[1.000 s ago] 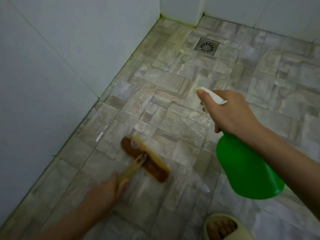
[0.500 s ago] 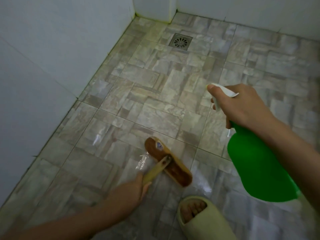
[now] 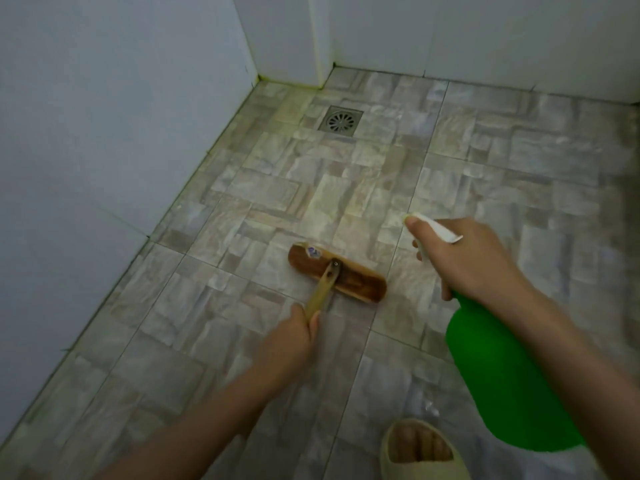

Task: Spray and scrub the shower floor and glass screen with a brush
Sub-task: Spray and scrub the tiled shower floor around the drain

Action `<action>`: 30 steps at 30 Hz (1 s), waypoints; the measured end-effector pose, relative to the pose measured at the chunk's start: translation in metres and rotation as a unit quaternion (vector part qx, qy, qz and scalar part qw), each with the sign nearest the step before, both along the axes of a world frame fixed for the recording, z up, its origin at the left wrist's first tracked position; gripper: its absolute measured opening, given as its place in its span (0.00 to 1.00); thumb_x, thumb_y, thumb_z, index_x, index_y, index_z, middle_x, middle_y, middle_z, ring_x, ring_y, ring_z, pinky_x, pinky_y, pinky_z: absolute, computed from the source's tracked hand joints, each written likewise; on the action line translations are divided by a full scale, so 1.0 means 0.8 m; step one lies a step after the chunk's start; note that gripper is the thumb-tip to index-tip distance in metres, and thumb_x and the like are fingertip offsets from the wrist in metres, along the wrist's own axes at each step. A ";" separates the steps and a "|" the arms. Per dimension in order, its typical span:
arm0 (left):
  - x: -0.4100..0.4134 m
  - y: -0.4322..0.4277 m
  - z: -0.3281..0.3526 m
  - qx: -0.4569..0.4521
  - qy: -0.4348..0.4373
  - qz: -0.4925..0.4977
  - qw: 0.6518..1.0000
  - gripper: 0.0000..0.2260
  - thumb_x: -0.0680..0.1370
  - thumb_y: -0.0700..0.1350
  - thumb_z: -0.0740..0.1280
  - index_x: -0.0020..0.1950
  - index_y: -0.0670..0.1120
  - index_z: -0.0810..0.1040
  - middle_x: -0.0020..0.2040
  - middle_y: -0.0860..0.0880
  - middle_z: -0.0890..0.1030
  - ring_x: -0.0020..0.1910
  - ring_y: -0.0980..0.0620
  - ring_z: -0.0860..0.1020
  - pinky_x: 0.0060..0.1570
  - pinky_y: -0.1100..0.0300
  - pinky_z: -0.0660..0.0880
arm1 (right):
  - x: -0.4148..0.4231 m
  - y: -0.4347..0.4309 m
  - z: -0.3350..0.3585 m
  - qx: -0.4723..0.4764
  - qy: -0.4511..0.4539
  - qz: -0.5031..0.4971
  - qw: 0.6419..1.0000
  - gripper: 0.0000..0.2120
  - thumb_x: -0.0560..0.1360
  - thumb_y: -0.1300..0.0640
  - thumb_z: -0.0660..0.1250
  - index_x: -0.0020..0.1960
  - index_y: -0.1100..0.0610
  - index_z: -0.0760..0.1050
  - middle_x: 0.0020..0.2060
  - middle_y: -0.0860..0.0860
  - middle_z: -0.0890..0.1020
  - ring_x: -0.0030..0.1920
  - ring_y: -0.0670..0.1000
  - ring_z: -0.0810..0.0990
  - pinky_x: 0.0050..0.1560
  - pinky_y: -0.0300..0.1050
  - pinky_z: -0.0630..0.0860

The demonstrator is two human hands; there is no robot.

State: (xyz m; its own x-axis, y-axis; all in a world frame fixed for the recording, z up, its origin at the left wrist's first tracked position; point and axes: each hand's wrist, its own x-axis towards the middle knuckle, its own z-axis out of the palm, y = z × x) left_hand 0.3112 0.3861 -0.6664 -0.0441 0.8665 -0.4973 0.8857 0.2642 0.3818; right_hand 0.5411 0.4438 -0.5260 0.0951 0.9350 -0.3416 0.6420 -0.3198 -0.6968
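A wooden scrub brush [image 3: 337,278] with a brown head lies flat on the grey stone-pattern shower floor [image 3: 277,188]. My left hand [image 3: 289,344] grips its pale wooden handle just behind the head. My right hand [image 3: 467,261] holds a green spray bottle [image 3: 498,379] by its white trigger head, nozzle pointing away to the upper left, a little right of the brush. No glass screen shows in this view.
A square metal drain [image 3: 341,121] sits near the far corner. White tiled walls [image 3: 104,116] close the floor on the left and at the back. My foot in a pale slipper [image 3: 420,452] stands at the bottom edge.
The brush has slid across the floor to the right and away from me, pushed by my left hand. The bottle stays in my right hand, held to the brush's right.
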 end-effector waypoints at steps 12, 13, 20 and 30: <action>-0.039 0.240 0.056 -0.076 0.151 -0.093 0.981 0.16 0.84 0.46 0.47 0.61 0.39 0.70 0.51 0.43 0.76 0.48 0.43 0.78 0.46 0.56 0.73 | -0.005 0.074 -0.015 0.001 0.121 0.002 0.993 0.29 0.81 0.40 0.58 0.45 0.66 0.80 0.41 0.59 0.85 0.18 0.49 0.76 0.22 0.38 0.73; -0.055 0.219 0.058 -0.092 0.153 -0.080 0.981 0.16 0.84 0.48 0.48 0.58 0.41 0.70 0.46 0.45 0.76 0.44 0.45 0.78 0.44 0.56 0.75 | -0.006 0.083 -0.014 0.000 0.117 0.006 0.993 0.30 0.81 0.40 0.58 0.44 0.66 0.80 0.40 0.59 0.85 0.18 0.50 0.77 0.22 0.39 0.74; -0.074 0.286 0.035 -0.004 0.143 0.000 0.990 0.21 0.83 0.56 0.48 0.47 0.41 0.71 0.41 0.41 0.76 0.31 0.47 0.74 0.28 0.56 0.73 | -0.046 0.158 -0.024 0.046 0.088 0.043 0.994 0.28 0.81 0.39 0.57 0.30 0.57 0.66 0.25 0.53 0.74 0.28 0.58 0.80 0.36 0.54 0.79; -0.185 0.170 0.020 -0.022 0.063 0.020 0.998 0.14 0.81 0.55 0.52 0.47 0.47 0.70 0.39 0.50 0.77 0.35 0.55 0.76 0.35 0.62 0.73 | -0.091 0.219 -0.003 0.058 0.058 0.101 0.991 0.30 0.81 0.39 0.57 0.39 0.66 0.77 0.28 0.54 0.79 0.24 0.53 0.78 0.37 0.52 0.79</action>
State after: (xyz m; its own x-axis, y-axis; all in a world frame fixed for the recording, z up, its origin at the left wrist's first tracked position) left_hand 0.1630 0.5223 -0.6502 -0.1426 0.8398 -0.5238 0.9143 0.3145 0.2553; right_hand 0.4680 0.6187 -0.5284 -0.1321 0.9647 -0.2276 0.5989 -0.1053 -0.7938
